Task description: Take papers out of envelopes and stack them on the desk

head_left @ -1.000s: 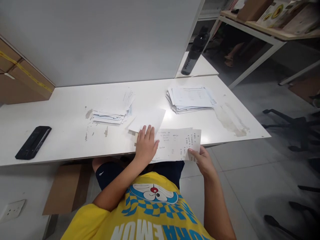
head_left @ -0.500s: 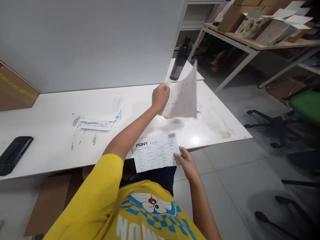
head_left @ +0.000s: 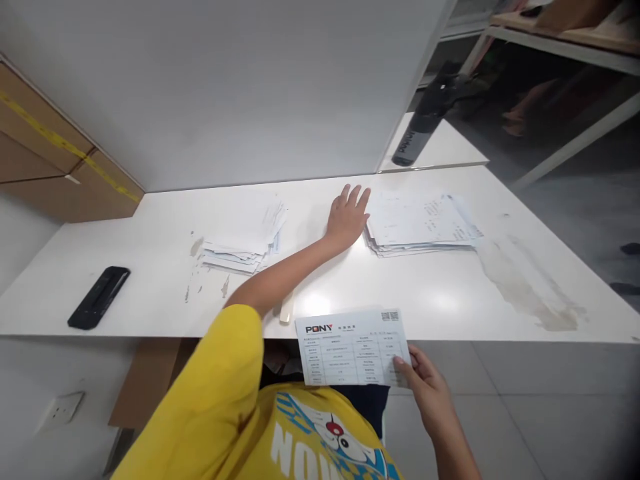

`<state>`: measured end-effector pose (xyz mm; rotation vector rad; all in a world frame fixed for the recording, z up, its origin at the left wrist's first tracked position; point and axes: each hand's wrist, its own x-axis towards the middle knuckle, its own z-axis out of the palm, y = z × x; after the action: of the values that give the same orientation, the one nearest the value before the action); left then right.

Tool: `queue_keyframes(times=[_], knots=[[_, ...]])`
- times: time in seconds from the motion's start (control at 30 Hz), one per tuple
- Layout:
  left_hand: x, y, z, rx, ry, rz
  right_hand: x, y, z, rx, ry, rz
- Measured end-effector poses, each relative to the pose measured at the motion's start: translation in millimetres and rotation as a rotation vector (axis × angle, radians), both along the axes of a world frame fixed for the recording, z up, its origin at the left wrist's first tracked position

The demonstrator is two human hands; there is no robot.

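Note:
My right hand pinches the right edge of a printed paper form headed "PONY", held at the table's front edge with its print facing up. Fingers spread, my left hand lies at the left edge of a stack of papers; its thumb side meets the stack, and nothing is gripped. Left of that hand, a second, looser pile of papers rests on the white table. A narrow cream-coloured object sticks out from under my left forearm, mostly hidden.
A black flat device lies at the table's left. Cardboard boxes with yellow tape stand against the far left side. A dark bottle stands beyond the grey partition. Brownish stains mark the right part of the tabletop.
The sheet my left hand was lifting now lies on the right stack, and that hand has let go and spread its fingers. My view has swung left; the right hand still holds the form.

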<state>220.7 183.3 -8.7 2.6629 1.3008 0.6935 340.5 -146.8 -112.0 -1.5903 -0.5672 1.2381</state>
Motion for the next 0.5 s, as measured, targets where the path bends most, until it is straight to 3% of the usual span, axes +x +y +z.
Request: queue_keyframes(times=[0.07, 0.17, 0.23, 0.33, 0.5], knots=[[-62.4, -11.5, -3.8, 0.006, 0.025, 0.054, 3.7, 0.7, 0.2, -0.019, -0.019, 0.010], [-157.4, -36.4, -16.7, -0.033, 0.109, 0.255, 14.3, 10.4, 4.9, -0.013, -0.040, 0.091], [-200.9, -55.0, -28.6, -0.087, 0.194, 0.366, 22.3, 24.5, 13.6, 0.011, -0.071, 0.144], [-224.3, -78.1, -43.8, -0.063, 0.276, 0.381, 28.6, 52.9, 32.8, 0.067, -0.134, 0.139], [-216.9, -100.4, -46.5, 0.091, 0.215, 0.321, 20.8, 87.2, 48.5, 0.122, -0.081, 0.017]])
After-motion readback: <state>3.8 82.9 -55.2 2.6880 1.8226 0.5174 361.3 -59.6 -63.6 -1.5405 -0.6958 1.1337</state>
